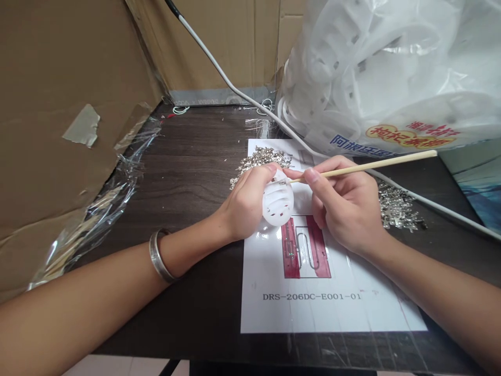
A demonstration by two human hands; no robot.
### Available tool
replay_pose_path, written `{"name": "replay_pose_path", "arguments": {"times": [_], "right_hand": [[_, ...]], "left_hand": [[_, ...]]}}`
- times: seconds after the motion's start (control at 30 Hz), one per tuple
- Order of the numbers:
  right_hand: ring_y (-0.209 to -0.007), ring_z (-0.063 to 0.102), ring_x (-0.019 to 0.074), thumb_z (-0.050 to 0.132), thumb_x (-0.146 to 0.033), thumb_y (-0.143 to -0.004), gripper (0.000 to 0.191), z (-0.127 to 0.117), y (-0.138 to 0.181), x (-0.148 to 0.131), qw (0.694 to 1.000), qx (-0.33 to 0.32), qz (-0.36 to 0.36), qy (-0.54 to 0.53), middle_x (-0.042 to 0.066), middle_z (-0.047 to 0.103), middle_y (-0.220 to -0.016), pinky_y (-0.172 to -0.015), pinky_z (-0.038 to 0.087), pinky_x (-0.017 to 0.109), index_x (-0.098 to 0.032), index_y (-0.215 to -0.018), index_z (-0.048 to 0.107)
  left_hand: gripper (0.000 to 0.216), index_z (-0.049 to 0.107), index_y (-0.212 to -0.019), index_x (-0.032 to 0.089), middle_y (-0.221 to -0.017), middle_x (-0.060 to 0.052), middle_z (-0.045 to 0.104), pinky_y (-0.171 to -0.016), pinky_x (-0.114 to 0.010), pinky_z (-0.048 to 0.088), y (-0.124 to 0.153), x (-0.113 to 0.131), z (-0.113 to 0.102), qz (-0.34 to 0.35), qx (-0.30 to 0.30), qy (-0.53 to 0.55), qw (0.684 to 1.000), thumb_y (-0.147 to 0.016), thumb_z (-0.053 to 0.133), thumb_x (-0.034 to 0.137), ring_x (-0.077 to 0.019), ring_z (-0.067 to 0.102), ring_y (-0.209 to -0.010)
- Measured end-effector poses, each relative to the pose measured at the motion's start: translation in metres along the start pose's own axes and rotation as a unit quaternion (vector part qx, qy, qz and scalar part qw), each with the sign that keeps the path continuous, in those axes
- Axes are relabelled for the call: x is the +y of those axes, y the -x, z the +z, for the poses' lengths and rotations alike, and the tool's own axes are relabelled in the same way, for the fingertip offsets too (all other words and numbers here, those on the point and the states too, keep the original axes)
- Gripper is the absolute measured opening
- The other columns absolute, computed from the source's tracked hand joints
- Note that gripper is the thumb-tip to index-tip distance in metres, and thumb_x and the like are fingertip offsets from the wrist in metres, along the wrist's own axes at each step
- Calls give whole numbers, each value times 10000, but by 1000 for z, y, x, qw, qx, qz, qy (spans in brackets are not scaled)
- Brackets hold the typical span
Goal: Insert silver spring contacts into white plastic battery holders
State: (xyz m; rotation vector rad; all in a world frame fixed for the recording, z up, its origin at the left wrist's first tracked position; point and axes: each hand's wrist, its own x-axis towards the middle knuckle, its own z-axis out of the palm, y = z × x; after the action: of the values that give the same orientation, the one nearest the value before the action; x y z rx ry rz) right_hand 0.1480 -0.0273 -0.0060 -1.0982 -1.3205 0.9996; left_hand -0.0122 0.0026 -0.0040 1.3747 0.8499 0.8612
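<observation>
Between the thumb and fingers of my left hand (250, 201) is a round white plastic part (278, 202) with curved slots, tilted towards me. My right hand (346, 201) pinches a thin wooden chopstick (376, 164). Its near tip touches or lies right beside the upper right rim of the plastic part; the exact contact is hidden by my fingers. Both hands are above a printed sheet (270, 313) with a red and white drawing. A heap of small metal pieces (266, 156) lies just behind my left hand. More metal pieces (397, 206) are spread beyond my right wrist.
A large clear bag (376, 73) full of white plastic parts stands at the back right. The white cable (235, 89) runs across the table behind my hands. Cardboard (70, 68) walls the left and back. A plastic-wrapped bundle of sticks (86, 230) lies at the left edge.
</observation>
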Motion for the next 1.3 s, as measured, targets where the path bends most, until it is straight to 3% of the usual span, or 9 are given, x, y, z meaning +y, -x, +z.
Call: {"name": "replay_pose_path", "arguments": {"times": [0.4,0.6,0.7,0.83,1.03,1.3], "right_hand": [[-359,394,62,692,-362,-914,291,-1,2,-2,998,-16,-10,62,-43,519,-549,-298,222,239,-209,-689,589],[-511,586,118,618,-401,-960,162,-1,4,1,997,51,-23,47,36,713,-853,-419,462,270,-263,-920,695],[-574,634,146,643,-338,-937,144,-2,2,0,997,2,-4,72,55,739,-897,-465,509,292,-257,-1015,733],[-576,648,164,718,-231,-855,165,-6,0,1,996,-65,14,66,14,708,-700,-491,531,297,-218,-1015,753],[-738,729,199,766,-212,-807,146,-7,-1,2,996,-81,12,39,40,769,-819,-639,599,318,-219,-952,782],[-746,743,215,780,-184,-775,193,-7,-1,4,995,-87,35,26,65,780,-829,-596,584,291,-193,-967,779]], "left_hand": [[355,583,-798,169,-658,-23,536,-602,-297,368,0,-2,-2,1,2,4,1000,-894,356,425,-164,480,-666],[333,402,-653,212,-562,9,369,-527,-311,299,0,1,2,-18,16,28,999,-898,373,435,-136,345,-542],[339,397,-648,209,-573,6,392,-524,-310,310,1,0,2,4,-7,29,1000,-918,372,412,-129,361,-543],[347,425,-662,205,-601,-6,450,-528,-312,326,2,-3,-1,10,-35,28,999,-928,377,422,-132,391,-563],[352,433,-650,210,-614,-10,438,-517,-319,303,3,-5,-2,4,-26,-1,1000,-920,393,432,-140,375,-571],[349,426,-653,199,-631,-9,452,-533,-307,299,4,-2,-2,22,-23,-78,996,-938,367,392,-130,378,-584]]}}
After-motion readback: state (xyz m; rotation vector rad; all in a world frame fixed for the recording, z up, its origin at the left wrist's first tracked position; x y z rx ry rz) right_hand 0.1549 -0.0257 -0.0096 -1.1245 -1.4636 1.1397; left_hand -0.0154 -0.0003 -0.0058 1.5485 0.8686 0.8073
